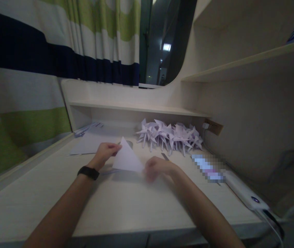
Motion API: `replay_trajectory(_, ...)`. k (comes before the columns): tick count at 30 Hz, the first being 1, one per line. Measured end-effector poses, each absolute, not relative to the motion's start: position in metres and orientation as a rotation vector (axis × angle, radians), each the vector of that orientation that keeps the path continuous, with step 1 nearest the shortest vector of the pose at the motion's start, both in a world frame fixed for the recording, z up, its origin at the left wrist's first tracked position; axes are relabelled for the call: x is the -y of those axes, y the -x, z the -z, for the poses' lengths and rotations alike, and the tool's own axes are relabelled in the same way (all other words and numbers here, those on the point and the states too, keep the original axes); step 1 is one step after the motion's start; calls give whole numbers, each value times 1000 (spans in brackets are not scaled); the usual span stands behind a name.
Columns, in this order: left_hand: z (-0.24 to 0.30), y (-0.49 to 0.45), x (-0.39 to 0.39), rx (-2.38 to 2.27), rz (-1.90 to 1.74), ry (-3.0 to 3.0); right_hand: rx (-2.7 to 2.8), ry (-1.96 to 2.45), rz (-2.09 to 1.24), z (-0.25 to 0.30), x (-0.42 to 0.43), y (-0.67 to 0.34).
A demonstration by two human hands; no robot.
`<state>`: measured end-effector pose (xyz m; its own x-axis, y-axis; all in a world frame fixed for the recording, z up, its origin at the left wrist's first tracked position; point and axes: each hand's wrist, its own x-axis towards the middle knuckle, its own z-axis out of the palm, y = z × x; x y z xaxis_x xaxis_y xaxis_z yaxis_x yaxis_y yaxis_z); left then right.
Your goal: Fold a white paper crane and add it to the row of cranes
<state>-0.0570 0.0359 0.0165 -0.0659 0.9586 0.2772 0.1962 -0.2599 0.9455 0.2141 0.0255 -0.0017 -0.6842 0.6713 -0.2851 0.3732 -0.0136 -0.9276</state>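
Above the pale table (126, 210), the left hand (107, 152) pinches a white paper triangle (127, 159); the blurred right hand (157, 167) is at the triangle's right corner, grip unclear. White paper pinwheels (174, 135) crowd far right, flat white sheets (90, 139) far left.

We see a pale counter (126, 213) with a low shelf (136, 108) along its back. Above, a green, white and navy curtain (95, 41) hangs beside dark glass (175, 27), where we spot a bright light (166, 47).
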Motion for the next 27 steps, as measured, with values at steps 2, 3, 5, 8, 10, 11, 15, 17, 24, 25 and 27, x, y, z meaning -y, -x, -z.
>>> replay_trajectory(2,-15,57,-38,-1298,-1425,-1507,2090,1135,-1786,-6,-26,-224)
replay_trajectory(3,-15,58,-39,-1315,-1462,-1482,2142,1163,-1802,-10,-26,-228)
replay_trajectory(5,-15,60,-40,-1335,-1544,-1416,2186,1221,-1757,-14,-28,-235)
replay_trajectory(8,-16,57,-39,-1323,-1594,-1379,1970,1225,-1437,-14,-33,-235)
replay_trajectory(10,-17,48,-34,-1315,-1570,-1419,1781,1154,-1222,-9,-36,-227)
replay_trajectory(11,-18,42,-31,-1308,-1549,-1448,1734,1110,-1180,-5,-38,-223)
replay_trajectory(15,-18,18,-17,-1269,-1446,-1515,1687,1021,-1231,10,-41,-209)
replay_trajectory(17,-16,13,-14,-1248,-1405,-1496,1649,1023,-1264,14,-41,-208)
replay_trajectory(24,-33,33,-14,-1049,-1402,-1620,1910,1096,-1414,-1,-25,-212)
replay_trajectory(25,-37,36,-12,-1037,-1282,-1725,1990,1084,-1429,-4,-22,-211)
replay_trajectory(27,-43,39,-8,-982,-931,-1936,2116,1045,-1437,-6,-16,-209)
